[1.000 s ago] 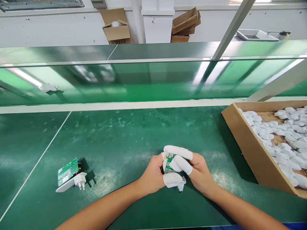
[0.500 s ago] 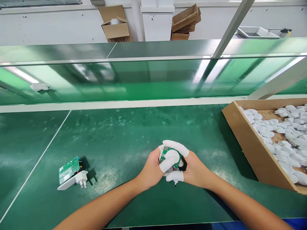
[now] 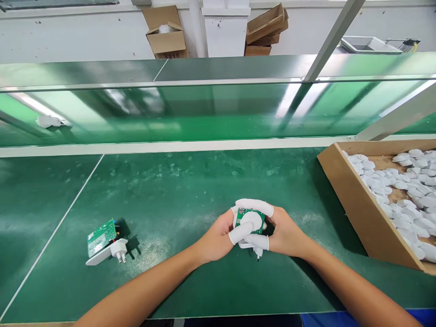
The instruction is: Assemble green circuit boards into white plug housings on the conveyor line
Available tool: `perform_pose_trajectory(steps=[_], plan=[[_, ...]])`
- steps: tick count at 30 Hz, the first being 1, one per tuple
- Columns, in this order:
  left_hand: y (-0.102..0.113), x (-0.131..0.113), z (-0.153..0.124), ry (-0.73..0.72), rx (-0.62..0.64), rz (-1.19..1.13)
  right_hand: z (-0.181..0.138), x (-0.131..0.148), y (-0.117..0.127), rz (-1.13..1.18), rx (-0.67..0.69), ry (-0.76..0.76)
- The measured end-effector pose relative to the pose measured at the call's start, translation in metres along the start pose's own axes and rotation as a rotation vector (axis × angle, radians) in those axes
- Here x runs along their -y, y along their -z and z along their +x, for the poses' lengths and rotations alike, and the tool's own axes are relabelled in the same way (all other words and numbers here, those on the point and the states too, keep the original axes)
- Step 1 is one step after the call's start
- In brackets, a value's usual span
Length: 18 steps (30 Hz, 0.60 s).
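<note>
My left hand (image 3: 216,238) and my right hand (image 3: 286,236) meet in front of me, both gripping a small green circuit board (image 3: 245,216) seated on a white plug housing (image 3: 247,245). White finger cots (image 3: 255,207) cover several fingertips and hide much of the board. Metal plug pins (image 3: 259,255) poke out below the hands. To the left on the green mat, a second green circuit board (image 3: 101,237) lies beside a white plug housing (image 3: 117,250), touching neither hand.
A cardboard tray (image 3: 361,218) heaped with white plug shells (image 3: 405,195) sits at the right of the green bench mat (image 3: 170,190). A glossy green panel (image 3: 170,109) runs along the back, with cardboard boxes (image 3: 166,36) beyond it.
The board has turned within my hands, its green face now showing more squarely upward. My fingers have shifted around it, and the whole view has drifted slightly.
</note>
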<state>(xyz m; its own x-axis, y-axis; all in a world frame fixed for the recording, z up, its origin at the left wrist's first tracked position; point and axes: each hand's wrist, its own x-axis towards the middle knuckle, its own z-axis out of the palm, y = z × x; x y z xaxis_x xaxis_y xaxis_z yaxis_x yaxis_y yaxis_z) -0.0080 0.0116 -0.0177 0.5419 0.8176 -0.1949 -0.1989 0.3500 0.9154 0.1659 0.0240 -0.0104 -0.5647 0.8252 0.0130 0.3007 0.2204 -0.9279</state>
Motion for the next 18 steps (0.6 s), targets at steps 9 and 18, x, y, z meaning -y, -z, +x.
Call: perform_pose_trajectory(steps=[9, 18], plan=[[-0.0048, 0.0077, 0.0025, -0.032, -0.095, -0.096, 0.0016, 0.0026, -0.0040, -0.190, -0.036, 0.126], [-0.0006, 0.0080, 0.0028, 0.004, -0.070, -0.245, 0.0044, 0.0011, 0.0012, 0.145, 0.072, -0.120]])
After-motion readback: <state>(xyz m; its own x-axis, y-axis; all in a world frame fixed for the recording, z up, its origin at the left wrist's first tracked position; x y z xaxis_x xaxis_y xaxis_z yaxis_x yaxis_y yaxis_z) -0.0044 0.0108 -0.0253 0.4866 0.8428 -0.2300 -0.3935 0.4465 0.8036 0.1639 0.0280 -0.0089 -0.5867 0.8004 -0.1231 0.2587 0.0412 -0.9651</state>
